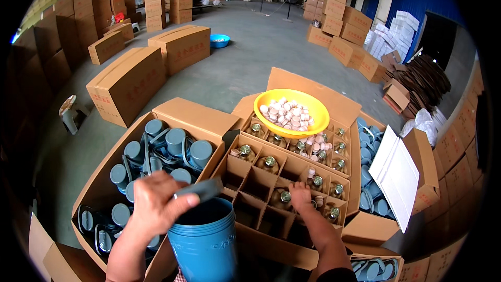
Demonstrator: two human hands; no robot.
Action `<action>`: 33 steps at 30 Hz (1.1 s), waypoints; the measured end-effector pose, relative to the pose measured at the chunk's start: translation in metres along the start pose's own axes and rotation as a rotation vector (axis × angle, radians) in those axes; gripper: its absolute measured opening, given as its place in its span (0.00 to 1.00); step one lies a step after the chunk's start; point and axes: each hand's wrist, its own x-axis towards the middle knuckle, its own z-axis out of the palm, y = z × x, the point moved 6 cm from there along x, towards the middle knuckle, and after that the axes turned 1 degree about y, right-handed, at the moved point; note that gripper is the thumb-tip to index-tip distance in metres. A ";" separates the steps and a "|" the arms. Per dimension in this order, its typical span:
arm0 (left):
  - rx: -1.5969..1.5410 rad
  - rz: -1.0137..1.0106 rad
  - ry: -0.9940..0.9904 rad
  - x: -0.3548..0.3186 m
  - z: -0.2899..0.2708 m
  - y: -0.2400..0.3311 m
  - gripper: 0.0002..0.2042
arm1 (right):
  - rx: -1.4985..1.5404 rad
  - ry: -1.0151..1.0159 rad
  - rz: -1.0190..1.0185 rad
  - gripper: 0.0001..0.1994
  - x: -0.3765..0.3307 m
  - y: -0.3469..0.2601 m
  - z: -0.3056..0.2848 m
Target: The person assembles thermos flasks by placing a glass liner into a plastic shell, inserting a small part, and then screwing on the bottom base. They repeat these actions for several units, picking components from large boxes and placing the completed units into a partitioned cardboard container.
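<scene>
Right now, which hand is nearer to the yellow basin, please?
Right: the right hand is among bottles this side of the yellow basin; the left hand, farther off, is by the blue bucket.

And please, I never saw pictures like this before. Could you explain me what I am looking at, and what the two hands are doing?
There is no robot here: these are a person's own bare hands. The one picture comes from a wide camera on the person's head, looking down, so straight edges look bent. The left hand holds a grey-blue lid above an open blue container. The right hand reaches into a divided carton, beside a bottle; its grip is hidden. Beyond is a yellow bowl of small pale caps.
</scene>
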 end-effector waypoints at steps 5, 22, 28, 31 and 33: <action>-0.081 -0.170 -0.066 0.013 0.008 -0.018 0.17 | 0.353 0.074 0.302 0.21 0.005 0.004 -0.055; -0.106 0.051 0.018 0.025 0.040 -0.037 0.17 | 0.353 -0.118 0.229 0.12 -0.004 -0.033 -0.004; -0.071 0.042 -0.274 0.036 0.074 -0.056 0.16 | 0.409 -0.196 0.220 0.14 -0.001 -0.035 0.000; -0.012 0.107 -0.421 0.041 0.076 -0.049 0.17 | 0.532 -0.167 0.274 0.19 -0.007 -0.030 0.009; 0.030 0.124 -0.455 0.039 0.074 -0.048 0.17 | 0.550 -0.196 0.263 0.25 -0.006 -0.031 -0.003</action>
